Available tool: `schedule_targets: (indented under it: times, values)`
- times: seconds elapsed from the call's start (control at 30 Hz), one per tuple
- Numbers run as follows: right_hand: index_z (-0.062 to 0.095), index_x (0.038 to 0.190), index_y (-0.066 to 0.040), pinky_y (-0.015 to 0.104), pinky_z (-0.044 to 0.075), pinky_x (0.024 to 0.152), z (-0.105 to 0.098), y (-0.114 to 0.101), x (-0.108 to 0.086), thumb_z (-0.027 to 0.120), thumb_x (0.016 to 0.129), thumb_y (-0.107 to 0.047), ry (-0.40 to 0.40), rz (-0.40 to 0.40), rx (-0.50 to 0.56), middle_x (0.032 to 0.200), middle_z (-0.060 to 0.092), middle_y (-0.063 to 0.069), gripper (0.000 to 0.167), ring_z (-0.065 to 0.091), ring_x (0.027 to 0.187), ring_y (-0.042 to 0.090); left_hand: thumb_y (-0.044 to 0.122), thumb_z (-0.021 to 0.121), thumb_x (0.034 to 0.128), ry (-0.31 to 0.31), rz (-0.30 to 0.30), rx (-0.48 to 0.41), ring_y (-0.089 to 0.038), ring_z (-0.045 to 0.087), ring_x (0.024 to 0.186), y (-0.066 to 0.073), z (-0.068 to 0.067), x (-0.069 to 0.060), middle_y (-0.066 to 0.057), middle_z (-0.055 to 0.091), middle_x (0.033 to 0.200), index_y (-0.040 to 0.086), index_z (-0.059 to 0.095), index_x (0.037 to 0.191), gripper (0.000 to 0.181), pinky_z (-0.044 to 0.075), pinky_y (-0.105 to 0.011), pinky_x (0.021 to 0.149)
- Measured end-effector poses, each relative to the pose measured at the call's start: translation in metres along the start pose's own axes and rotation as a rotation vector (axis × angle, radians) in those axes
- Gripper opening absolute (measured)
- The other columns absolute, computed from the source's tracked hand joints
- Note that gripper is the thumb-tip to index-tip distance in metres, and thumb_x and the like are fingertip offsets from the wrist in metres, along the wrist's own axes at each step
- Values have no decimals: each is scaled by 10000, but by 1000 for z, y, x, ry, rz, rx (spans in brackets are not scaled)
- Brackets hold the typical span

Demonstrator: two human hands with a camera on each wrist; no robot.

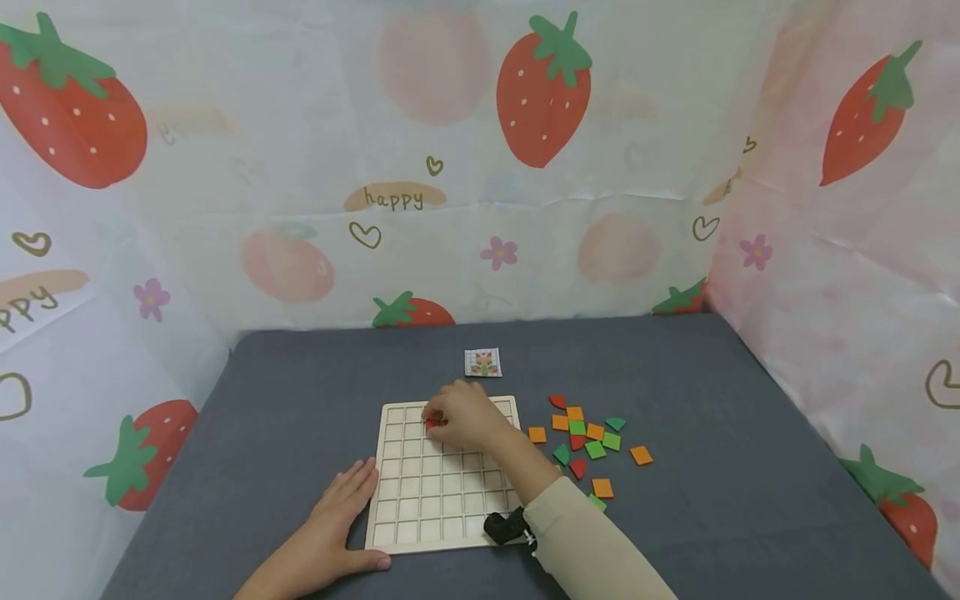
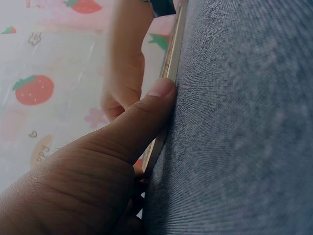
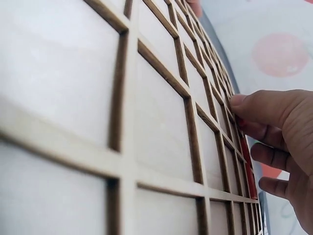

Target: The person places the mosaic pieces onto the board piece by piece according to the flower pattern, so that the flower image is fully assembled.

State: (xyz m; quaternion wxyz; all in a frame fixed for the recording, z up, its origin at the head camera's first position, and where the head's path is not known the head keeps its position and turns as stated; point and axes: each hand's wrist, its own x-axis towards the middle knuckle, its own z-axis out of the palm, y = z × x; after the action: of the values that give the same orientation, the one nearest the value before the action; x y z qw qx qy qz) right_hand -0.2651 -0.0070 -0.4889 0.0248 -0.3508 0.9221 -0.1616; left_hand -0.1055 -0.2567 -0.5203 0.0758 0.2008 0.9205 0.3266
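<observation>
Nearest the viewer, a cream sleeve (image 1: 592,542) slants up from the lower right, with a small black device (image 1: 504,527) beside its cuff. Beyond it the right hand (image 1: 468,415) leans over the far part of a pale wooden grid board (image 1: 427,547), thumb and fingers pinching a red piece (image 1: 432,423) at about the second row from the far edge, left of centre. More red shows in cells under those fingers in the right wrist view, too slanted to count. The left hand (image 1: 330,521) lies at the board's near left corner, grasping nothing: fingers extended along the left side, thumb against the near edge.

The step looks like fitting the red piece into a cell; the next move seems to call for squaring it to the dividers before letting go.

The board lies flat on the grey counter (image 1: 300,400), roughly square with no clear long axis; its columns run away from the person, its right side turned very slightly farther off. The red piece is mostly covered, so its direction cannot be told. Loose orange, green and red pieces (image 1: 602,488) scatter to the right; a small patterned card (image 1: 482,362) lies beyond the board.
</observation>
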Motion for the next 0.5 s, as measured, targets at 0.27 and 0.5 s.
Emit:
schedule_targets:
  times: [0.27, 0.5]
  values:
    - [784, 1126, -312, 383, 423, 919, 3, 0, 3, 757, 939, -365, -4, 8, 10, 965, 637, -165, 196, 511, 947, 86, 656, 799, 747, 11, 16, -13, -477, 137, 1546, 1, 0, -1, -229, 195, 1682, -48, 277, 1590, 1216, -143, -21, 1096]
    - [790, 1154, -303, 370, 400, 886, 2, -3, 3, 751, 943, -385, -6, 1, -17, 968, 634, -153, 229, 498, 934, 86, 686, 784, 741, 4, 5, -7, -466, 134, 1551, 1, 0, -1, -219, 186, 1686, -41, 272, 1594, 1233, -148, -20, 1094]
